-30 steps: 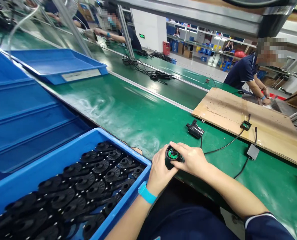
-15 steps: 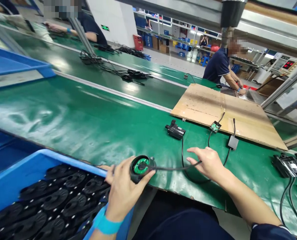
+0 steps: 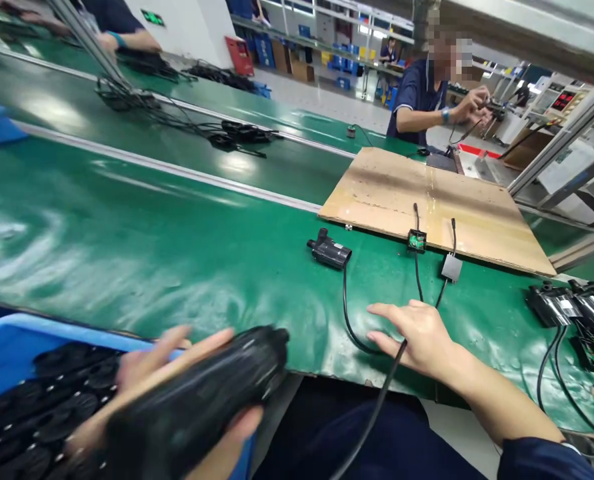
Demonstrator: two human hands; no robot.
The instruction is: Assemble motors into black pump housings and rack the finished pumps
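Note:
My left hand (image 3: 151,363), smeared by motion, is closed around a black cylindrical housing, possibly a small water pump (image 3: 201,393). Its near end is blurred over the tray. A black cable (image 3: 377,413) runs from my right hand (image 3: 421,333) down toward my lap. That hand's thumb and forefinger are apart, while the cable passes through its curled lower fingers. Beyond it lie a small open box with a green circuit board (image 3: 417,241) and a grey box (image 3: 451,268), both on cables. Another black pump-like unit (image 3: 330,251) rests on the green mat.
A blue tray (image 3: 21,325) of black parts stands at the lower left. Several black units (image 3: 551,303) with cables lie at the right. A cardboard sheet (image 3: 391,177) covers part of the bench. Across it a co-worker (image 3: 417,100) handles a small item; another person's arm (image 3: 131,41) shows upper left.
My left hand has tilted the housing so its side faces me and moved it down and left. The cable now hangs down from my right hand. The view has shifted.

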